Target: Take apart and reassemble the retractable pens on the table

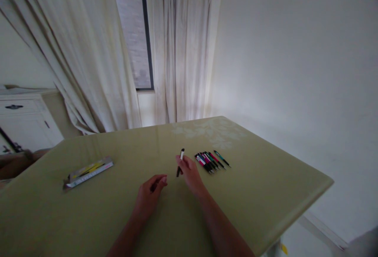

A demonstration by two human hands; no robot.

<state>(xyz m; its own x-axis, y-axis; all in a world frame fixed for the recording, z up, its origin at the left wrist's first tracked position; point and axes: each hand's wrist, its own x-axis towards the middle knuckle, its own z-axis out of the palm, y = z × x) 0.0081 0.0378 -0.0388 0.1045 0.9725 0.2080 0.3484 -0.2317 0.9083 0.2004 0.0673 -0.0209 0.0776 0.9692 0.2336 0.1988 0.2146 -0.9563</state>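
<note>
My right hand (189, 170) is closed in a pinch around a pen (181, 154) with a white section and dark ends. The pen is held nearly upright over the table, its dark lower end pointing down. To the left, my left hand (149, 194) is curled, thumb and forefinger drawn together, and no object shows in it. Just right of my right hand lies a row of several pens (209, 162) in pink, purple, green and dark colours, side by side. One green and black pen (222, 158) lies at the row's right end.
A long box (90, 170) with yellow and white printing lies on the left of the pale green table (251, 194). Behind stand curtains (186, 52), a window and a white cabinet (26, 115). A wall runs along the right side.
</note>
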